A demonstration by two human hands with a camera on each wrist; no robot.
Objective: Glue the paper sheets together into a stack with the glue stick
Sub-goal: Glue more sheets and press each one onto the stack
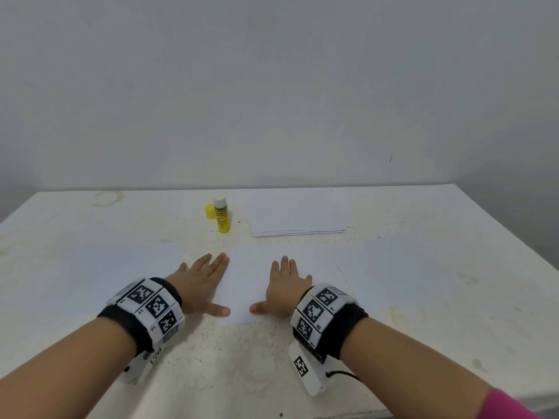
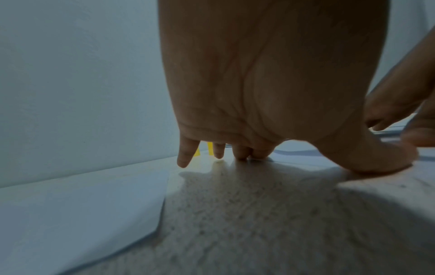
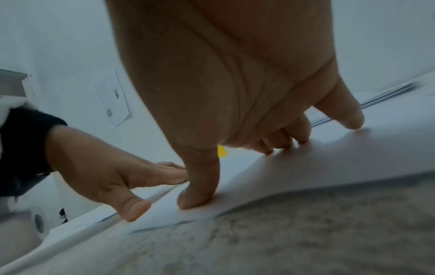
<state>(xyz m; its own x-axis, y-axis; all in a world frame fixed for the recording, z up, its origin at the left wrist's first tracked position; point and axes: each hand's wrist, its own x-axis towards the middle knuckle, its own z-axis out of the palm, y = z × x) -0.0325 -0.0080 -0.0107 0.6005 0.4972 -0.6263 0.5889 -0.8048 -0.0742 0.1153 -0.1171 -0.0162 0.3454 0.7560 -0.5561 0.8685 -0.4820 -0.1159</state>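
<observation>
on the bench (image 1: 90, 225), both hands lie flat and spread: left hand (image 1: 201, 285) at the middle sheet (image 1: 248, 279) edge, right hand (image 1: 284, 287) on it. smooth outward, firmly, corners aligned. glue stick (image 1: 221, 215) stands uncapped beyond, beside the paper stack (image 1: 295, 214).

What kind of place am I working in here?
Probably a plain indoor craft or desk spot: a worn white table against a bare wall, with a glue stick and paper stack.

Two hands, left hand (image 1: 201, 282) and right hand (image 1: 284, 287), one glue stick (image 1: 221, 215), one yellow cap (image 1: 209, 212), three loose sheets: middle sheet (image 1: 257, 276), left sheet (image 1: 121, 267), right sheet (image 1: 408, 267), one paper stack (image 1: 295, 213).
</observation>
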